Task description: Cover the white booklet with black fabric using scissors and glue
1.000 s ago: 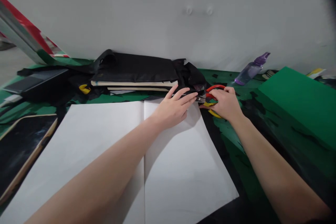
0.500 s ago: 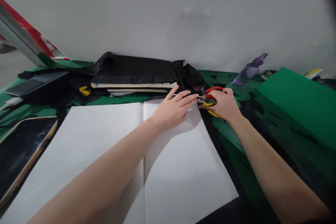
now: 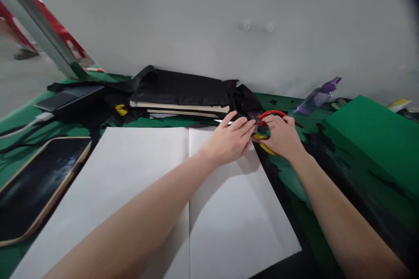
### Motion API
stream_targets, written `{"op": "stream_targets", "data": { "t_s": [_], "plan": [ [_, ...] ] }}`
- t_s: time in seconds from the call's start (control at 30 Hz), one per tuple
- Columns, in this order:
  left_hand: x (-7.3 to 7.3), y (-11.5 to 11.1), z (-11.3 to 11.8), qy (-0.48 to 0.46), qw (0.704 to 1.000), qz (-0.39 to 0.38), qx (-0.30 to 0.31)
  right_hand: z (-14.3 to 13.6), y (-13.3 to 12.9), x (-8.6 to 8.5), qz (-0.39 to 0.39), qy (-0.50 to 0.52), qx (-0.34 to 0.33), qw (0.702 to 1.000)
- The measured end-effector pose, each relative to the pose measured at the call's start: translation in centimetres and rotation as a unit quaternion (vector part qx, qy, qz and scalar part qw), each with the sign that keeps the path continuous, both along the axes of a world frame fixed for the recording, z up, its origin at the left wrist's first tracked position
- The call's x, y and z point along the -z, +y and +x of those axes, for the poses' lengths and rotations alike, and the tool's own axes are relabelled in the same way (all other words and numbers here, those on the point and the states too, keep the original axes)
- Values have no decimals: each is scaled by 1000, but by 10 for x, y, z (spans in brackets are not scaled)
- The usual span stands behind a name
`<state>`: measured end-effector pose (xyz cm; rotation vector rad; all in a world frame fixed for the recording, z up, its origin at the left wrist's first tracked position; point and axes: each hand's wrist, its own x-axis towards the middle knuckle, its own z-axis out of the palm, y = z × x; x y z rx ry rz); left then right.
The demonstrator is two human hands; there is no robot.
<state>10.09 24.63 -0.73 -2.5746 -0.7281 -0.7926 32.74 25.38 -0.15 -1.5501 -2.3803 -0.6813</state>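
A wide white sheet (image 3: 144,174) with a centre crease lies on dark material. Near its far right edge, my left hand (image 3: 229,139) rests over the paper, its fingers bent and close together beside the blades; whether they grip anything is hidden. My right hand (image 3: 283,135) is closed round the handles of scissors (image 3: 272,114), one loop red and the other yellow. The blades point left and pass partly behind my left fingers, with a bright tip showing beyond them.
Behind the sheet lie a black bag (image 3: 183,89) and books (image 3: 180,107). A phone (image 3: 42,183) and a dark box with cables (image 3: 68,98) sit left. A purple bottle (image 3: 316,98) and a green board (image 3: 379,139) are right.
The view has shifted, so more of the phone shows. My left fingers have drawn closer together and bent, nearer my right hand. The scissors stay in my right hand.
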Motion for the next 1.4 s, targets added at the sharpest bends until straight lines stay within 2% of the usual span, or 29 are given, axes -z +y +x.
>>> {"op": "stream_targets", "data": {
  "t_s": [0.23,0.4,0.7,1.07,1.4],
  "plan": [
    [0,-8,5,9,998,1,-62,-9,7,5,17,-9,-5,1000],
    [2,-12,8,29,995,7,-93,-5,8,4,36,-41,0,999],
    [6,-13,8,48,996,-10,-77,13,9,4,53,-55,14,997],
    [7,-12,7,48,997,-13,-55,-11,11,4,45,-36,11,998],
    [12,-10,10,16,998,-32,-48,-16,16,3,50,-51,-3,997]
  ]
}}
